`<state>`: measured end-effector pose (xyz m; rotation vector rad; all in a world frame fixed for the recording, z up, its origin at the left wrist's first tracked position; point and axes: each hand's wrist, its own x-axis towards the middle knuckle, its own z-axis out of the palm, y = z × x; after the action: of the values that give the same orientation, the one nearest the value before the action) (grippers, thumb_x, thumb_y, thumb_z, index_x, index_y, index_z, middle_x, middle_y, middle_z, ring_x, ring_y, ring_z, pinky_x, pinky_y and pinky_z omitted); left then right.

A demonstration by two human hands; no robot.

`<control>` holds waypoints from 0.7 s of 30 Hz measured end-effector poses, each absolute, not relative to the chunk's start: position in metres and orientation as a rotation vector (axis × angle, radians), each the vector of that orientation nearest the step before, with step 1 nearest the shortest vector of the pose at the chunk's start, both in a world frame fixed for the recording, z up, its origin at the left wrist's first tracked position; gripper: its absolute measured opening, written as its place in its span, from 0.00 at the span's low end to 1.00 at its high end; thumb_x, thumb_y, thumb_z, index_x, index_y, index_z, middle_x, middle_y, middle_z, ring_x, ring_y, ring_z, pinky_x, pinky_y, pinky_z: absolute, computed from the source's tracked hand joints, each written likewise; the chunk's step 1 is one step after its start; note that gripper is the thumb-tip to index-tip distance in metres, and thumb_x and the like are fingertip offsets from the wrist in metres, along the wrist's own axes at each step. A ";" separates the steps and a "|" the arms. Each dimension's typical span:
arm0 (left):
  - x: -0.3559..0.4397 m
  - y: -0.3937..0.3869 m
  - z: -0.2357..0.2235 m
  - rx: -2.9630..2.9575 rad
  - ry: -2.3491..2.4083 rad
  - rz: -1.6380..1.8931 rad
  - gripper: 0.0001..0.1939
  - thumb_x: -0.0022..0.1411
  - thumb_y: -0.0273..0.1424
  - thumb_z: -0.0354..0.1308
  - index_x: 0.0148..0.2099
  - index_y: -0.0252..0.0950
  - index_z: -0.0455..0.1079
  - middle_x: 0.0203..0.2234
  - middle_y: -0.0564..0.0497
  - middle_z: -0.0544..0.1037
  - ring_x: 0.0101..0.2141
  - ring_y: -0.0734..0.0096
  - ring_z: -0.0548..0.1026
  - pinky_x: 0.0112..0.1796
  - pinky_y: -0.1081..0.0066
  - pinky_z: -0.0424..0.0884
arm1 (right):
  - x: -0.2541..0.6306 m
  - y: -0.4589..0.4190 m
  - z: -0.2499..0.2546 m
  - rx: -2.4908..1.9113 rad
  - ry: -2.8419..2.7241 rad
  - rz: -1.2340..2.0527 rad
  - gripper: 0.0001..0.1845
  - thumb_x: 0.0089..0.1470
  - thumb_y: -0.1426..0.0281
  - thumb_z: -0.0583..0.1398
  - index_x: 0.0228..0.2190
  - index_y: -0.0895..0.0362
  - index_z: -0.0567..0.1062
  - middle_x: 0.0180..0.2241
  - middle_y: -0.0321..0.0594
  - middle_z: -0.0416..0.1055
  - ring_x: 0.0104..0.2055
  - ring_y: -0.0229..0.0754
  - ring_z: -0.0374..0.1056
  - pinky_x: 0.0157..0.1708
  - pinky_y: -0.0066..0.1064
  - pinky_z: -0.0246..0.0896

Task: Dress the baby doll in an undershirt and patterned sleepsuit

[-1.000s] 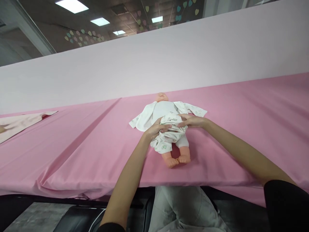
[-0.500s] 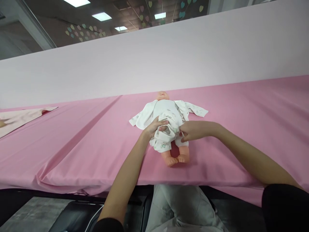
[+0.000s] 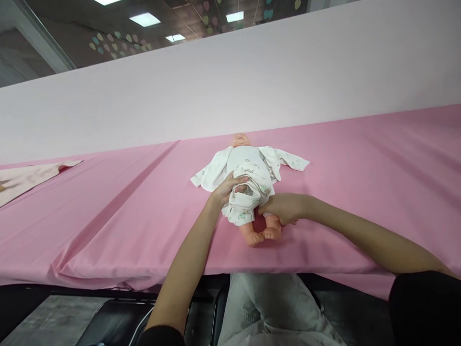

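A baby doll (image 3: 254, 236) lies on its back with its feet toward me. Open white printed clothing (image 3: 216, 170) is spread at its sides, sleeves out. White printed baby pants (image 3: 239, 215) cover its hips and thighs, bunched at the waist. My left hand (image 3: 226, 189) grips the bunched cloth at the waist, thumb on top and fingers partly tucked into the folds. Closed round the doll's leg at the pants' hem is my right hand (image 3: 283, 207); its fingertips are partly hidden behind the leg. Both bare feet show below.
The pink cloth (image 3: 126, 230) covers the table, with creases on the left. At the far left lies a pale printed cloth (image 3: 32, 178). A white panel (image 3: 216, 86) stands behind the table. A black chair (image 3: 111, 322) is below the front edge.
My right hand has moved down from the doll's hip to its lower leg, around the pants' hem. My left hand keeps its hold at the waist. The view has shifted slightly.
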<state>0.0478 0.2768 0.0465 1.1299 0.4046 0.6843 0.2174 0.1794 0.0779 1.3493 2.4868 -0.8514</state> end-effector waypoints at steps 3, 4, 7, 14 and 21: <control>0.048 0.275 0.048 1.118 0.407 0.693 0.17 0.44 0.31 0.67 0.27 0.34 0.59 0.11 0.63 0.55 0.11 0.86 0.52 0.15 0.81 0.50 | 0.206 0.172 0.078 1.442 2.553 -0.522 0.13 0.42 0.77 0.58 0.34 0.59 0.74 0.33 0.41 0.73 0.30 0.41 0.68 0.25 0.26 0.54; 0.048 0.275 0.048 1.113 0.405 0.697 0.17 0.44 0.31 0.67 0.27 0.34 0.59 0.11 0.63 0.55 0.11 0.86 0.52 0.15 0.81 0.50 | 0.204 0.171 0.079 1.432 2.555 -0.459 0.10 0.45 0.75 0.57 0.33 0.59 0.74 0.35 0.42 0.73 0.33 0.42 0.68 0.27 0.27 0.54; 0.048 0.276 0.047 1.104 0.414 0.718 0.18 0.44 0.30 0.67 0.26 0.34 0.58 0.11 0.63 0.55 0.12 0.87 0.53 0.15 0.81 0.50 | 0.206 0.171 0.087 1.227 2.569 -0.346 0.10 0.46 0.75 0.57 0.33 0.58 0.74 0.35 0.40 0.73 0.34 0.42 0.66 0.26 0.27 0.50; 0.048 0.274 0.050 1.127 0.425 0.676 0.17 0.46 0.32 0.67 0.24 0.34 0.59 0.09 0.62 0.55 0.11 0.86 0.52 0.14 0.81 0.49 | 0.228 0.171 0.121 1.212 2.740 -0.139 0.09 0.42 0.77 0.54 0.26 0.56 0.73 0.22 0.35 0.68 0.23 0.34 0.57 0.24 0.28 0.41; 0.050 0.275 0.050 1.077 0.548 0.814 0.14 0.42 0.28 0.67 0.33 0.30 0.70 0.22 0.50 0.75 0.23 0.73 0.73 0.27 0.74 0.68 | 0.233 0.176 0.127 1.482 2.862 0.052 0.07 0.46 0.68 0.55 0.26 0.51 0.74 0.16 0.32 0.61 0.19 0.33 0.51 0.24 0.29 0.38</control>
<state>0.0499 0.2749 0.0505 1.0769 0.5484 0.8139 0.2331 0.1759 0.1266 1.4819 2.8620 0.0518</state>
